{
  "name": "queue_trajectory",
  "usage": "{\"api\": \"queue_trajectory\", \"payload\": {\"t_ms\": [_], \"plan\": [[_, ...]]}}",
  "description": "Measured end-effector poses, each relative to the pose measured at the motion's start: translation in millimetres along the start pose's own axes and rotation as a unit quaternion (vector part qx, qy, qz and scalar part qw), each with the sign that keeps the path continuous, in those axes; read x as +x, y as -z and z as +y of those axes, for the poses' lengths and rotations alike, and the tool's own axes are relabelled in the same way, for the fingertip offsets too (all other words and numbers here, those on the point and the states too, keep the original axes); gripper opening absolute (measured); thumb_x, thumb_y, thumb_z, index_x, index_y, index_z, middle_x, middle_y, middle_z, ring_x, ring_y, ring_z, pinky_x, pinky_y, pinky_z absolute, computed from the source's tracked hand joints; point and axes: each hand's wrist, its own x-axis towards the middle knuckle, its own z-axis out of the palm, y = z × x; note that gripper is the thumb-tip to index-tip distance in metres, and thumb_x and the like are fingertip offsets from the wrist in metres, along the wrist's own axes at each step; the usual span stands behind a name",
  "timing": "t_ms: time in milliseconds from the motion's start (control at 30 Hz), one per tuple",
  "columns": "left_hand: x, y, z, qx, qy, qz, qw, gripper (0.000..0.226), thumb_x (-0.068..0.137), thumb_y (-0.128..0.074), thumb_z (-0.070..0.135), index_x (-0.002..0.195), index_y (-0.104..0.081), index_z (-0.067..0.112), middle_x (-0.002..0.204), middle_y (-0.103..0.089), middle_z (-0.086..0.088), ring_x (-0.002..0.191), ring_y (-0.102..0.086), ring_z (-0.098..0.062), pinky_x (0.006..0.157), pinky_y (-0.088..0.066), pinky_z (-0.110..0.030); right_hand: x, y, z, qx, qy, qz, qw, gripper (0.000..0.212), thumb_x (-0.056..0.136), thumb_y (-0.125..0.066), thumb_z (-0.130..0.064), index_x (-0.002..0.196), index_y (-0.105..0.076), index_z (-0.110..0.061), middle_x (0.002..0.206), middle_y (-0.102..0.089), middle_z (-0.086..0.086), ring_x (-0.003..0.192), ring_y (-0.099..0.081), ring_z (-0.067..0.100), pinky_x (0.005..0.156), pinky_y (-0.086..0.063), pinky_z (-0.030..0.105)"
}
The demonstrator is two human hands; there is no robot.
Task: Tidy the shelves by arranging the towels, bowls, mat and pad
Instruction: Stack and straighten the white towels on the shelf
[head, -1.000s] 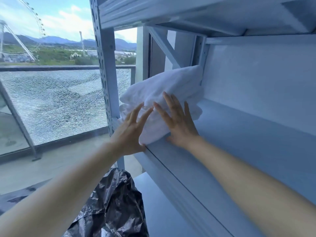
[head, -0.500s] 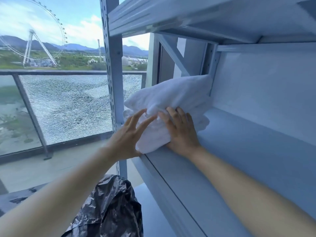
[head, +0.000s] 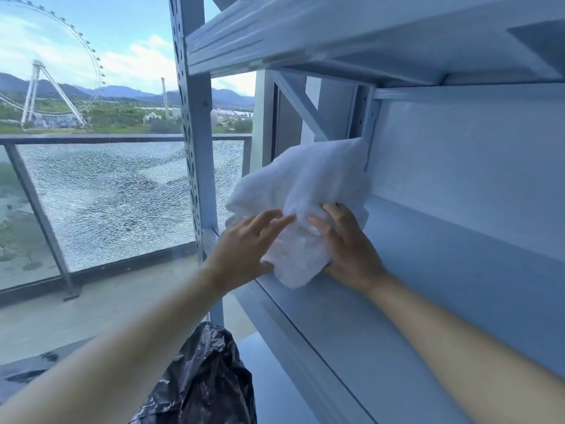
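A crumpled white towel (head: pixel 308 191) lies at the left end of a pale blue metal shelf (head: pixel 428 270), bunched against the rear upright. My right hand (head: pixel 348 246) grips the towel's lower right part, with fingers curled into the cloth. My left hand (head: pixel 244 249) rests against the towel's lower left side with fingers nearly straight, at the shelf's front corner. No bowls, mat or pad are in view.
The shelf's perforated front post (head: pixel 192 148) stands just left of the towel, and another shelf board (head: pixel 336 35) runs overhead. A black plastic bag (head: pixel 204 381) sits below by the lower shelf. A cracked glass balcony railing (head: pixel 116 197) is to the left.
My right hand's fingers have gone from flat on the towel to curled into it, bunching the cloth. The left hand stays against the towel's left side.
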Motion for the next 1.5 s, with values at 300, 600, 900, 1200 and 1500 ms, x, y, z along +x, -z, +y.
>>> {"api": "queue_trajectory", "payload": {"t_ms": [300, 600, 900, 1200, 1500], "plan": [[-9.0, -3.4, 17.8, 0.007, -0.012, 0.008, 1.000, 0.097, 0.049, -0.082, 0.036, 0.137, -0.044, 0.020, 0.133, -0.052, -0.004, 0.108, -0.058, -0.024, 0.084, -0.047, -0.040, -13.9, 59.9, -34.6, -0.028, -0.082, -0.101, 0.991, 0.078, 0.061, -0.059, -0.008, 0.135, -0.035, -0.012, 0.149, -0.025, 0.017, 0.137, -0.027, 0.033, 0.102, -0.039, 0.039], [-13.8, -1.7, -14.5, 0.024, 0.043, -0.094, 0.994, 0.133, 0.051, -0.081, 0.054, 0.146, 0.010, 0.029, 0.157, 0.007, -0.009, 0.144, 0.003, -0.029, 0.111, -0.021, -0.052, 27.3, 33.1, -81.5, -0.161, -0.177, -0.231, 0.943, 0.119, 0.067, -0.057, -0.071, 0.147, 0.009, -0.011, 0.154, 0.020, 0.013, 0.143, 0.016, 0.027, 0.115, -0.001, 0.051], [-1.5, -15.2, -10.7, 0.067, 0.035, -0.094, 0.993, 0.120, 0.057, -0.075, 0.014, 0.146, 0.005, 0.027, 0.153, -0.010, -0.023, 0.137, -0.017, -0.042, 0.094, -0.045, -0.043, 14.4, 22.0, -67.6, -0.183, -0.174, -0.230, 0.940, 0.108, 0.073, -0.068, -0.031, 0.147, 0.008, -0.010, 0.155, 0.017, 0.012, 0.143, 0.012, 0.027, 0.115, -0.010, 0.047], [23.7, -7.8, -8.5, 0.042, 0.024, -0.071, 0.996, 0.097, 0.054, -0.069, 0.006, 0.143, -0.031, 0.014, 0.142, -0.037, -0.018, 0.124, -0.039, -0.039, 0.068, -0.055, -0.035, 32.6, 12.9, -74.5, -0.238, -0.269, -0.247, 0.900, 0.115, 0.076, -0.070, -0.034, 0.142, 0.019, -0.003, 0.152, 0.017, 0.021, 0.143, 0.009, 0.036, 0.107, -0.020, 0.061], [17.5, -7.1, 2.7, 0.035, 0.043, -0.105, 0.993, 0.088, 0.072, -0.057, 0.015, 0.147, -0.013, 0.030, 0.146, -0.023, -0.002, 0.128, -0.025, -0.027, 0.076, -0.055, -0.031, 18.1, 22.0, -61.5, -0.166, -0.242, -0.193, 0.936, 0.084, 0.078, -0.065, -0.008, 0.143, -0.012, -0.011, 0.144, -0.022, 0.007, 0.134, -0.021, 0.027, 0.093, -0.047, 0.035]]}}
